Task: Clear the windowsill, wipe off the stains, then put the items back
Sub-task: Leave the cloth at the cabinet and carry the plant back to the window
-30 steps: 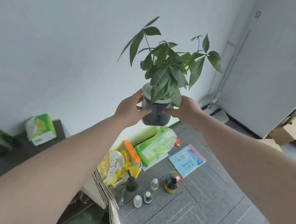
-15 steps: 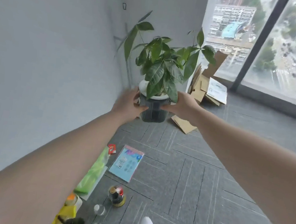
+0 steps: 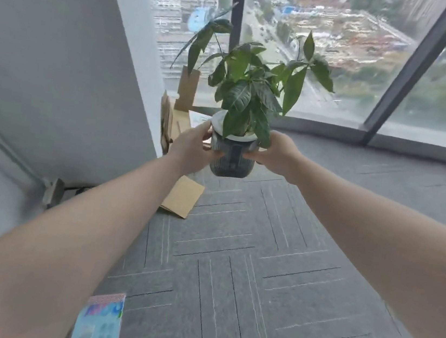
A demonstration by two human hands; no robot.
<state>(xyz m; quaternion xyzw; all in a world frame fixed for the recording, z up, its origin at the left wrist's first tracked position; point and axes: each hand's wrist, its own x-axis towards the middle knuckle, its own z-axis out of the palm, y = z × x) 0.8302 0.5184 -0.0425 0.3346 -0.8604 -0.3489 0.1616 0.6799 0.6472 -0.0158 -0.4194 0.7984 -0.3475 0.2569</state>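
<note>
I hold a potted plant (image 3: 231, 158) in the air over the grey carpet, at arm's length. It has a dark ribbed pot with a white rim and broad green leaves. My left hand (image 3: 190, 147) grips the pot's left side and my right hand (image 3: 277, 153) grips its right side. A light blue booklet (image 3: 99, 322) lies on the floor at the bottom left. The windowsill is out of view.
Flattened cardboard (image 3: 182, 200) lies on the carpet by the white wall's corner, with more cardboard pieces (image 3: 179, 112) leaning behind it. A low ledge (image 3: 390, 139) runs under the large windows with dark frames (image 3: 411, 68). Grey carpet tiles (image 3: 259, 273) stretch ahead.
My view has swung right, from the wall and the cluttered floor items towards the window corner. Both hands have kept their hold on the potted plant and carried it along.
</note>
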